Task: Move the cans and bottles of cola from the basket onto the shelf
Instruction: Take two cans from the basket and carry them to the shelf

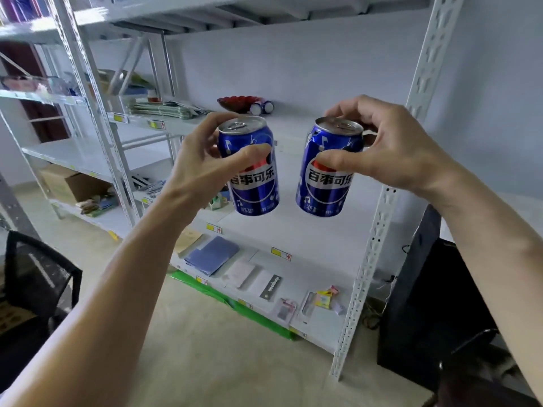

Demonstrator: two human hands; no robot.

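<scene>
Fingers (249, 155) of the left hand (202, 163), at nine o'clock, pinch a blue aluminium cola can (252, 174) near its rim; the right hand (390, 148), at three o'clock, pinches a second blue cola can (326, 177) likewise. Both hang in the air before the white metal shelf (308, 230). Such high, light grips could let a can swing, slip, or tip on landing. Beyond, at twelve o'clock, sits a red glass bowl (238, 101).

The white shelf board (308, 230) in mid-frame lies bare across its front and middle. At its back, upper centre, a red bowl (239, 102) and two small round objects (263, 107) take up room. A perforated upright (390, 183) bounds the bay on the right; another board overhangs at the top.
</scene>
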